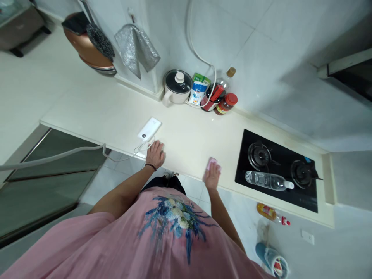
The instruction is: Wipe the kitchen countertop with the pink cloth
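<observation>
My left hand (155, 153) lies flat on the cream countertop (186, 131) near its front edge, fingers stretched out, beside a white cable. A white phone-like device (149, 129) sits just beyond it. My right hand (212, 175) presses down on a small pink cloth (211, 162) at the counter's front edge, left of the black gas hob (276, 170).
A clear plastic bottle (267, 180) lies across the hob. At the back stand a small white pot with a glass lid (177, 87), a salt packet (198, 90) and red-lidded jars (226, 104). A copper pan (87, 46) and hanging cloths are far left. Bottles lie on the floor.
</observation>
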`<state>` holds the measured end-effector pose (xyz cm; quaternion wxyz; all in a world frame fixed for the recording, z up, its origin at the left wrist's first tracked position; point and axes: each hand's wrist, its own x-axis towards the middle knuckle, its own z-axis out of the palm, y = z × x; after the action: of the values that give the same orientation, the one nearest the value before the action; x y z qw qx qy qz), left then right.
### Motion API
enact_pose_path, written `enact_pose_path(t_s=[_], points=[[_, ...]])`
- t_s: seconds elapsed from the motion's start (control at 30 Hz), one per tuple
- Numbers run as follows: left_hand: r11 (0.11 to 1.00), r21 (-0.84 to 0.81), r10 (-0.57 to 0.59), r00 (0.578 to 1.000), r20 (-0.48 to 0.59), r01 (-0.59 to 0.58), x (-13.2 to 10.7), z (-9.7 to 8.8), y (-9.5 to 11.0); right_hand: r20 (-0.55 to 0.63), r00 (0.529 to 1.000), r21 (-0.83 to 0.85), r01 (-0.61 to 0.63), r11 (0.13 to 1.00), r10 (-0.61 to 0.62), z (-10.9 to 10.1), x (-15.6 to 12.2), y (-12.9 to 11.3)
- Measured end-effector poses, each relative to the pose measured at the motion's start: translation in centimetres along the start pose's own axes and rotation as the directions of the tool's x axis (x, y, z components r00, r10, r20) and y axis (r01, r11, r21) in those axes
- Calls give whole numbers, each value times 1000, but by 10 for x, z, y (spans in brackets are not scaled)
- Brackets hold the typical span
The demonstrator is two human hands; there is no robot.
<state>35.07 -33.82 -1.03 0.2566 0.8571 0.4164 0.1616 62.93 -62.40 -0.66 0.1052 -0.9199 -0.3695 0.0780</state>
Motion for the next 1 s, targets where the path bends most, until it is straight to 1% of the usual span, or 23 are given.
enact_pose_path(t_s=[0.07, 0.1, 0.13, 0.17, 0.2, 0.23, 0.27, 0.33, 0.37, 0.4, 0.47, 0.5, 0.57, 0.6, 0.63, 0.67, 0.7, 0.77, 0.8, 0.83, 0.9, 0.97, 1.0], points=[[1000, -2, -2, 1000, 9, 2, 0, 0, 0, -92, 981, 5, -173, 985, 172, -13, 4, 41], [1000, -2, -3, 1000, 13, 3, 0, 0, 0, -131, 960, 15, -246, 969, 246, -17, 9, 52], [1000, -2, -3, 1000, 15, 3, 0, 0, 1, -161, 937, 30, -308, 951, 309, -20, 16, 55], [1000, -1, -1, 1000, 14, 1, 1, 0, 1, -180, 918, 47, -350, 936, 353, -20, 24, 49], [1000, 1, 2, 1000, 13, -2, 1, -1, 1, -183, 911, 62, -365, 929, 370, -17, 33, 36], [1000, 5, 5, 1000, 12, -5, 1, -1, 1, -167, 920, 69, -348, 935, 355, -12, 42, 16], [1000, 10, 7, 1000, 10, -7, 1, -1, 0, -135, 942, 68, -301, 951, 307, -5, 50, -10], [1000, 21, 12, 1000, 10, -12, 0, 0, 0, -24, 993, 54, -110, 992, 112, 13, 63, -73], [1000, 27, 12, 1000, 8, -12, 0, 0, 0, 36, 999, 52, -1, 999, -1, 22, 66, -106], [999, 32, 11, 1000, 5, -12, 0, 0, 0, 101, 986, 60, 129, 990, -134, 30, 68, -138], [999, 42, 11, 1000, -3, -11, -1, 1, 0, 213, 905, 83, 359, 930, -368, 43, 67, -190], [999, 47, 13, 1000, -5, -12, -1, 1, 0, 252, 854, 94, 447, 890, -456, 46, 67, -208], [998, 57, 21, 1000, -7, -20, -2, 3, -1, 290, 770, 106, 564, 819, -568, 48, 70, -222], [998, 60, 25, 1000, -8, -24, -2, 3, -1, 289, 751, 105, 591, 799, -594, 46, 74, -219], [998, 62, 28, 1000, -10, -28, -2, 4, -1, 273, 756, 97, 593, 799, -594, 43, 81, -209], [998, 63, 30, 999, -13, -29, -2, 5, -2, 243, 787, 83, 565, 821, -567, 39, 90, -193], [998, 63, 29, 999, -18, -28, -3, 5, -2, 199, 839, 65, 504, 861, -507, 33, 101, -172], [998, 62, 30, 999, -30, -28, -3, 7, -2, 80, 953, 32, 292, 956, -294, 19, 127, -123], [998, 61, 31, 999, -36, -28, -3, 7, -1, 23, 985, 25, 171, 985, -172, 11, 140, -96], [998, 61, 31, 999, -43, -28, -3, 7, -1, -21, 998, 22, 65, 998, -64, 5, 154, -72], [998, 60, 32, 998, -49, -29, -3, 7, 0, -102, 990, 34, -93, 995, 96, -5, 177, -34], [998, 63, 29, 998, -47, -26, -4, 7, 1, -145, 977, 49, -151, 987, 157, -6, 196, -21], [998, 65, 28, 999, -45, -25, -4, 6, 1, -150, 977, 53, -145, 988, 151, -3, 204, -25]])
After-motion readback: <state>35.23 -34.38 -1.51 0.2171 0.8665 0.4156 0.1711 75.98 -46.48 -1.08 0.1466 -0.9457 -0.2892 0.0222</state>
